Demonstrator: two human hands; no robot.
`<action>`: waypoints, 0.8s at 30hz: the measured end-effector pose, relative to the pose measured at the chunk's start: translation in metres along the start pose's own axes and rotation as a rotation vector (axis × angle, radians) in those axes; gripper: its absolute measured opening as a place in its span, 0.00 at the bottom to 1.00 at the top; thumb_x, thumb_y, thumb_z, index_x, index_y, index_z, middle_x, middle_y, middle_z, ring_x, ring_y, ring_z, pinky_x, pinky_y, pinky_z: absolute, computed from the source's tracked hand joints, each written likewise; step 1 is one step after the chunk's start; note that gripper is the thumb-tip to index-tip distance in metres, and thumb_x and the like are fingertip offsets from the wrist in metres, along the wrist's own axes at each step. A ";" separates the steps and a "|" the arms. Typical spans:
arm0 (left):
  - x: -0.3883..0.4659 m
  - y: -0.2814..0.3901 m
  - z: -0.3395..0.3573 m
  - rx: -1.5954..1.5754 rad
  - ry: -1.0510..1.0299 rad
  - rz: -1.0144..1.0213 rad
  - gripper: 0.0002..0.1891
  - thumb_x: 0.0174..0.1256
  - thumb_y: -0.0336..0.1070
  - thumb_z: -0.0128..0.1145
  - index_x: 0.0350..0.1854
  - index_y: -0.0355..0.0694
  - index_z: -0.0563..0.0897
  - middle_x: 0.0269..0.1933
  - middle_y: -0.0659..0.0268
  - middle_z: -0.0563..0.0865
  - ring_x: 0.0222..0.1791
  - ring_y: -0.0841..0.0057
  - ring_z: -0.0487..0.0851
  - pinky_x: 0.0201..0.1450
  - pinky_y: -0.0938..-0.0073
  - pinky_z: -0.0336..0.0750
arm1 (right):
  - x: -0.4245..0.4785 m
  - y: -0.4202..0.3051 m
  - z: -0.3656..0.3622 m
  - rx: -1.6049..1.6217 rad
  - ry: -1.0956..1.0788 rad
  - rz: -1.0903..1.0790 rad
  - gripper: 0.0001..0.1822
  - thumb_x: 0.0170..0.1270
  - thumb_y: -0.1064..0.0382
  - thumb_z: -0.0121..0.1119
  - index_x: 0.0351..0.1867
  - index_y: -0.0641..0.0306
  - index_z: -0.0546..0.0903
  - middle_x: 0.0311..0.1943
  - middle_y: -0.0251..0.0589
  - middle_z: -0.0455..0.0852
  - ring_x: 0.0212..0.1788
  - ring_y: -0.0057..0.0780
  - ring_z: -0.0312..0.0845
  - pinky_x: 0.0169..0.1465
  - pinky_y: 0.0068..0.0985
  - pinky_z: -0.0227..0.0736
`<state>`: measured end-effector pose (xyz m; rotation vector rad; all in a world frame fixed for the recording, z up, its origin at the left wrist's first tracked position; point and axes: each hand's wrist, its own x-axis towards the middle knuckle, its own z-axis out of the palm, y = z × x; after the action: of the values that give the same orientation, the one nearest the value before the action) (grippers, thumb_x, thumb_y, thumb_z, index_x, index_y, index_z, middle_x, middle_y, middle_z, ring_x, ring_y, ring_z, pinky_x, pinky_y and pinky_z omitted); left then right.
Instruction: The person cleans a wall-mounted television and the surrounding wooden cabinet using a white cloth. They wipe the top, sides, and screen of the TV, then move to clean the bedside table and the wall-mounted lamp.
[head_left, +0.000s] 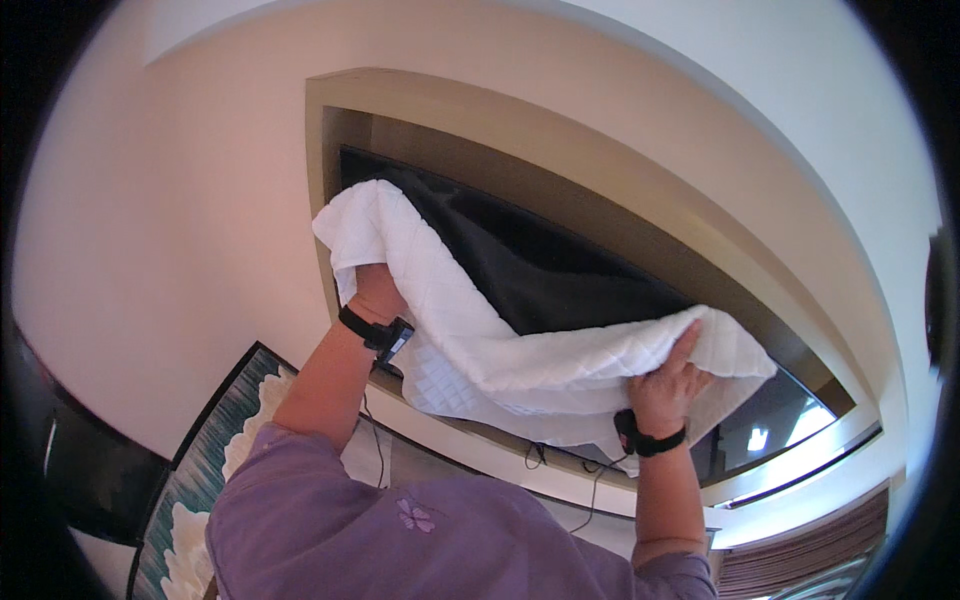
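A white quilted cloth (480, 352) is held up between my two hands, sagging in the middle. Behind it a large flat-screen television (555, 277) sits in a wall recess, its dark screen partly covered by the cloth. My left hand (379, 291) grips the cloth's left end, with the fingers hidden under its folds. At the right end, my right hand (667, 386) pinches the cloth, the thumb pointing up over the top edge. Each wrist wears a black strap with a small device.
A beige frame (487, 97) surrounds the recess. Thin cables (592, 499) hang below it. On the left stand a teal and cream patterned panel (195, 480) with a dark border and a glossy black object (82, 457). A brown pleated curtain or blind (810, 544) shows at lower right.
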<state>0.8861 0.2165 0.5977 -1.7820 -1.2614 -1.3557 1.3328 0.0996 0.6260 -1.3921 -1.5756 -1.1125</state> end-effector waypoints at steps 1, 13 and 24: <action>0.004 0.003 -0.002 -0.020 0.019 0.002 0.42 0.76 0.58 0.55 0.85 0.43 0.56 0.85 0.52 0.56 0.85 0.52 0.51 0.87 0.53 0.41 | 0.002 -0.004 -0.001 0.005 -0.025 -0.005 0.54 0.67 0.42 0.67 0.85 0.66 0.51 0.71 0.74 0.71 0.76 0.76 0.59 0.77 0.71 0.36; -0.001 0.031 -0.031 -0.414 -0.245 0.085 0.37 0.82 0.54 0.51 0.85 0.42 0.56 0.84 0.55 0.61 0.84 0.61 0.58 0.86 0.62 0.49 | 0.072 -0.100 -0.051 0.408 -0.039 -0.446 0.47 0.55 0.54 0.69 0.80 0.48 0.69 0.68 0.50 0.78 0.68 0.53 0.74 0.73 0.60 0.60; 0.007 0.077 -0.027 -0.396 -0.452 0.236 0.36 0.80 0.52 0.55 0.82 0.42 0.60 0.80 0.54 0.65 0.80 0.60 0.63 0.83 0.61 0.53 | 0.039 -0.076 -0.047 0.593 -0.036 -0.584 0.28 0.63 0.57 0.56 0.65 0.63 0.82 0.73 0.63 0.71 0.79 0.59 0.61 0.85 0.52 0.45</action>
<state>0.9452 0.1653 0.6209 -2.5323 -0.9912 -1.1614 1.2519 0.0664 0.6683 -0.5728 -2.1822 -0.8137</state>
